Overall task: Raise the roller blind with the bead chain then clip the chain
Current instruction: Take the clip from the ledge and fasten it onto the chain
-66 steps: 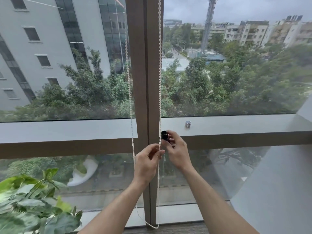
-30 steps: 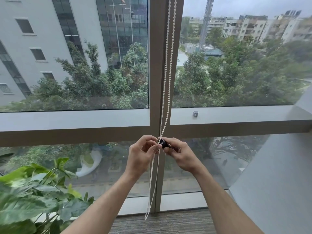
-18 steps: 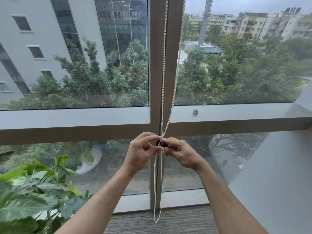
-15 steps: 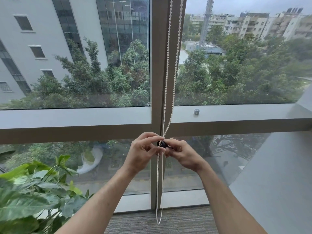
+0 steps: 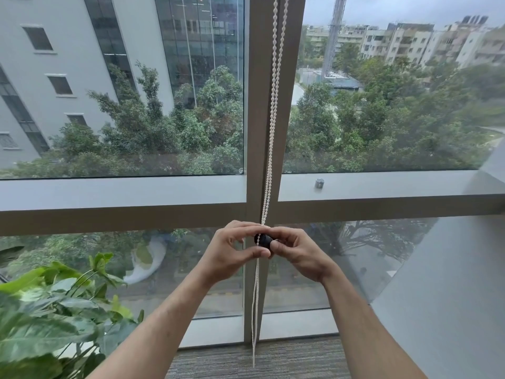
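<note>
A white bead chain (image 5: 273, 119) hangs in two strands down the brown window post (image 5: 289, 105). The strands meet at my hands and drop to a loop near the carpet. A small black clip (image 5: 263, 240) sits on the chain at hand height. My left hand (image 5: 232, 250) pinches the chain beside the clip with thumb and forefinger. My right hand (image 5: 297, 251) grips the clip from the right; its fingers cover part of it. The roller blind itself is out of view above.
A leafy green plant (image 5: 52, 318) fills the lower left corner. A small metal stud (image 5: 319, 183) sticks up from the grey window ledge on the right. A pale slanted wall panel (image 5: 451, 296) rises at the right. Grey carpet (image 5: 218, 359) lies below the window.
The two strands, apart and held separately earlier, are now drawn together at the clip. My hands have closed in on each other and stay at the same height.
</note>
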The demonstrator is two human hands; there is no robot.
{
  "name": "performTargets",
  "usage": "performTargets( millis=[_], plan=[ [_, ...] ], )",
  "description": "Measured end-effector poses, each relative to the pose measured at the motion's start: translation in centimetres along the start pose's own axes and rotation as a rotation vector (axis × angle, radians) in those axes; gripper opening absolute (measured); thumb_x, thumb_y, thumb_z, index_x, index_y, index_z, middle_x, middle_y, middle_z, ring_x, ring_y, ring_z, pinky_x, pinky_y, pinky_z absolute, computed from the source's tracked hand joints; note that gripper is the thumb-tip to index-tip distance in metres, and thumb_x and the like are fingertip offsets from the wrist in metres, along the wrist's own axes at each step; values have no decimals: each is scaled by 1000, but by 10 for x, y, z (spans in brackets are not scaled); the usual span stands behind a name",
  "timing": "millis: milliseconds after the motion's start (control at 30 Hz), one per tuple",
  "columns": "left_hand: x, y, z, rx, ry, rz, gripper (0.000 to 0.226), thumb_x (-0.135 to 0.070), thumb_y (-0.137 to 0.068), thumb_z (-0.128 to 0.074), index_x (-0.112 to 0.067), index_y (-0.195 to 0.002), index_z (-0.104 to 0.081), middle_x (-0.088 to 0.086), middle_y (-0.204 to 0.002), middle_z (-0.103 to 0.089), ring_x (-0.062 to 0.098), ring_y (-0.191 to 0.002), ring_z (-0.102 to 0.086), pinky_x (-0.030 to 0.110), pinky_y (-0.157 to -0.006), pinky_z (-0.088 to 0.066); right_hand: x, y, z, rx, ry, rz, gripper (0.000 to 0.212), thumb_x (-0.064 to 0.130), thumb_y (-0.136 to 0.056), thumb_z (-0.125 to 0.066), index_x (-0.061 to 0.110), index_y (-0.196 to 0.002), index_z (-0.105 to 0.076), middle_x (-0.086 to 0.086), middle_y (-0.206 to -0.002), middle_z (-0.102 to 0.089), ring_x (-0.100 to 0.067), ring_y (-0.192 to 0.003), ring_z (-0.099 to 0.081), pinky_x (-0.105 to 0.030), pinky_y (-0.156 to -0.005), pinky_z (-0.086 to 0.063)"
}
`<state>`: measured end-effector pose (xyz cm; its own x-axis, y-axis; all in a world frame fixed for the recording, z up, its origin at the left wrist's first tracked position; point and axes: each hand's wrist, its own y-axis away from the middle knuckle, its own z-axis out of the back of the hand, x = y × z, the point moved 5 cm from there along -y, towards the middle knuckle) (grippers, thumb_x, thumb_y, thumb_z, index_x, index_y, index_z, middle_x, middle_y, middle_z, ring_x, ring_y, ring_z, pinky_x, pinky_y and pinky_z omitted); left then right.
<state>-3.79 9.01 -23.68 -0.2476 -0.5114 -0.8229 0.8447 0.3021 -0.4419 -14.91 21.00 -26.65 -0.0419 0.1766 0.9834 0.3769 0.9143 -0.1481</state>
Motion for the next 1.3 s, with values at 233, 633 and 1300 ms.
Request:
performTargets(
  millis=[233, 633, 1300],
  plan=[
    [1, 6, -7, -53, 202, 71, 43, -37, -70, -82, -44, -112, -71, 0, -108, -76, 21, -101, -67, 26, -89, -48, -14, -1, -12, -28, -258, -12, 31, 31, -82, -81, 18, -106, -68, -5, -103, -74, -16, -88, -68, -30, -84, -55],
    [-6, 3, 3, 171, 235, 133, 39, -26, -84, -70, -28, -123, -69, -10, -112, -74, 4, -99, -63, 24, -93, -47, -27, -2, -20, -32, -412, -2, 34, 28, -82, -81, 13, -109, -65, -11, -110, -73, -24, -91, -68, -34, -81, -54],
    [9, 3, -4, 11, 431, 183, 43, 0, -73, -80, -22, -109, -75, 11, -98, -77, 21, -88, -72, 32, -81, -58, -36, -3, -23, -84, -447, -36, 59, 31, -69, -90, 1, -107, -56, -19, -113, -70, -27, -101, -72, -38, -82, -61]
  ],
)
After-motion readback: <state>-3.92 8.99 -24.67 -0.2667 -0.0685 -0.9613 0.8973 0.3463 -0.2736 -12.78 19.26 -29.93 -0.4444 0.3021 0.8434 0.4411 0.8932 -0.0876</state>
